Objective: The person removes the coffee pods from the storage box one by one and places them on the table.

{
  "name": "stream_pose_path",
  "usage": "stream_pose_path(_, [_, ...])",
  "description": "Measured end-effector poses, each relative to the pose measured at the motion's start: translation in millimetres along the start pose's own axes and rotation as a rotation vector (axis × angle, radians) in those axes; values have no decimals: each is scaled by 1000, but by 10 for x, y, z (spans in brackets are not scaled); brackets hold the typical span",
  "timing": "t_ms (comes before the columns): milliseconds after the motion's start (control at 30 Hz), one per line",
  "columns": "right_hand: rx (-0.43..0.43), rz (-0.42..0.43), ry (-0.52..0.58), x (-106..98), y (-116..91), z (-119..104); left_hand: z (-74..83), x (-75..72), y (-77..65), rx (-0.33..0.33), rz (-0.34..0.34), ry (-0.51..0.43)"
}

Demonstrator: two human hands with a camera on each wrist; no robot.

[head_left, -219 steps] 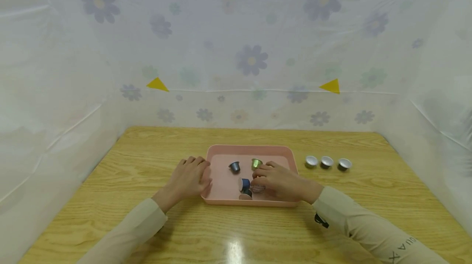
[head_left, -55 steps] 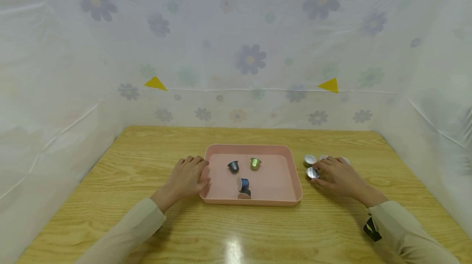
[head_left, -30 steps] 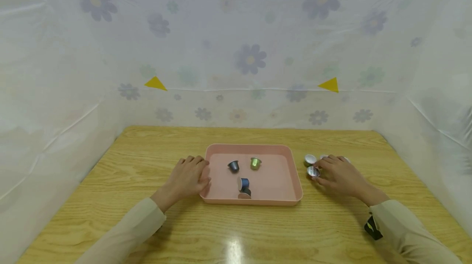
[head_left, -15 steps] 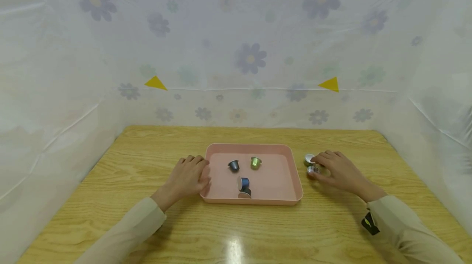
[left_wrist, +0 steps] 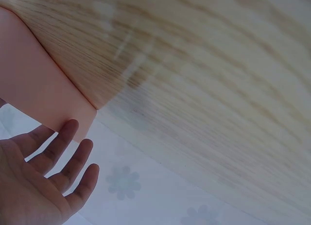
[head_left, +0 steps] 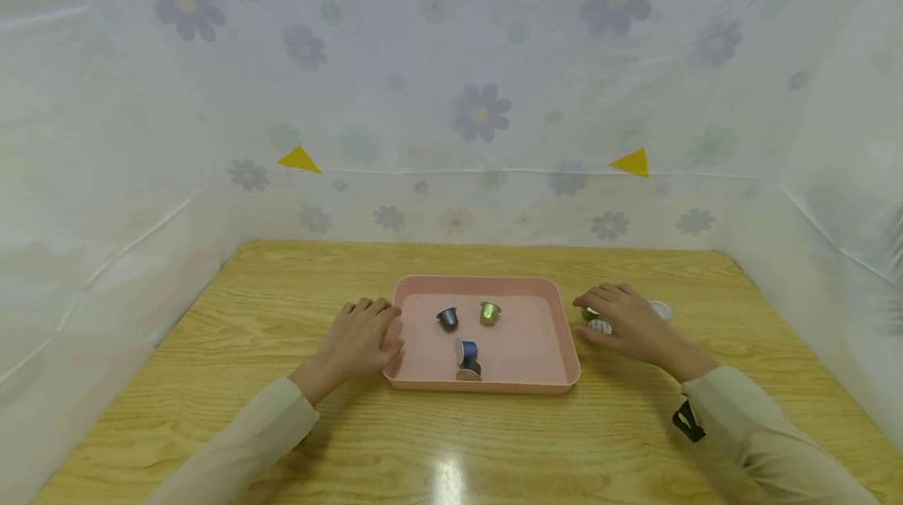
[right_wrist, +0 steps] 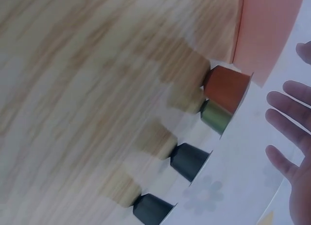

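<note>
My right hand hovers over coffee capsules on the table right of the pink tray, fingers spread, holding nothing. Under it show a capsule with a printed silver lid and a green capsule. The right wrist view shows these standing lids-up: an orange-brown capsule, a green one and two black capsules, clear of the fingers. At the tray's left rim rests my left hand, its fingers loosely extended. In the left wrist view a fingertip overlaps the tray's outer wall.
Inside the tray lie a dark grey capsule, a green capsule, a blue capsule and a black capsule with a brownish lid. A white flowered curtain encloses the wooden table at the back and sides.
My right hand has gone from inside the tray to the table's right with a capsule, released it in front of the row, and shifted slightly left. The left hand stays at the rim.
</note>
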State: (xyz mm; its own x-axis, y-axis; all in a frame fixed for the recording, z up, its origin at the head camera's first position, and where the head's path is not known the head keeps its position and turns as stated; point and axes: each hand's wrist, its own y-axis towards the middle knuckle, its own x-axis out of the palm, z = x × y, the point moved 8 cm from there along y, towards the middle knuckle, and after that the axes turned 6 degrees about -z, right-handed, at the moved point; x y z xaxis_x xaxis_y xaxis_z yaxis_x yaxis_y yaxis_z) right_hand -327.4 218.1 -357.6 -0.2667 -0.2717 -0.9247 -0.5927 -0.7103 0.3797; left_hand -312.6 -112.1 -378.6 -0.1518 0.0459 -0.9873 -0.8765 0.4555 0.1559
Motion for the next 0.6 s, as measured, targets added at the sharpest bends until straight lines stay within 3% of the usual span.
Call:
stream_pose_path(333, [-4,-63,7,64,185,-105,0,-2,-4,-9,-22,-4])
stream_pose_path(600, [-85,-25,29,96,307,-238,7,-7,-2,-8,-27,6])
